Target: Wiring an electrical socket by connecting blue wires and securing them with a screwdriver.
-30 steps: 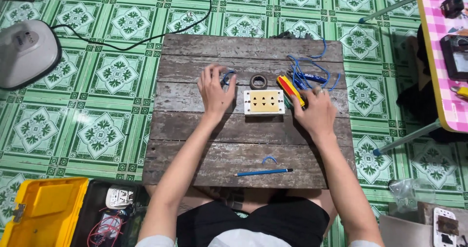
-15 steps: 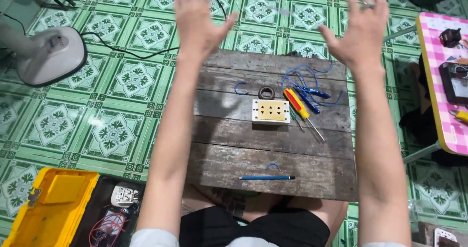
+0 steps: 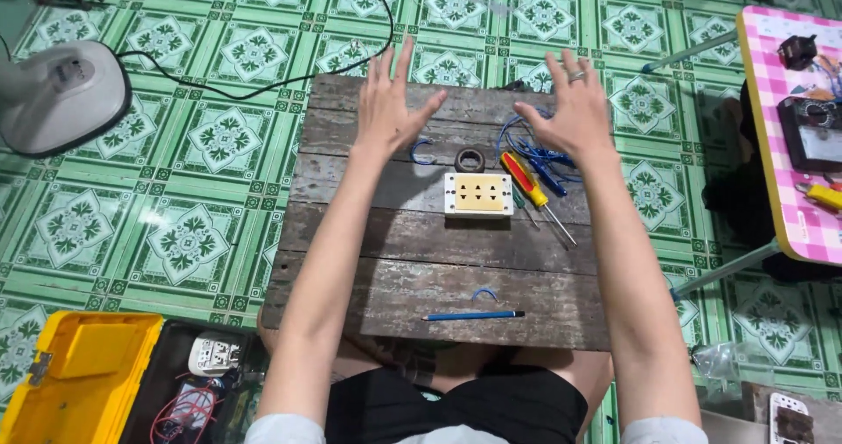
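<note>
My left hand [image 3: 390, 102] and my right hand [image 3: 570, 106] hover open above the far part of a weathered wooden board [image 3: 386, 260], fingers spread, holding nothing. Between and just below them lies a white socket plate with a yellow centre [image 3: 478, 193]. A dark roll of tape [image 3: 470, 159] sits just beyond the plate. A red and yellow screwdriver [image 3: 529, 190] and a bundle of blue wire [image 3: 539, 150] lie under my right hand. A blue pen [image 3: 474, 316] and a short blue wire offcut [image 3: 484, 293] rest near the board's front edge.
A white fan base [image 3: 57, 93] with a black cable [image 3: 263, 80] stands at the far left on the green tiled floor. A yellow toolbox [image 3: 74, 378] with parts lies open at the near left. A pink checked table [image 3: 794, 128] with devices stands on the right.
One second ago both hands rested on the board by the socket plate. They rose high with fingers spread, and now they have come lower toward the board, still holding nothing.
</note>
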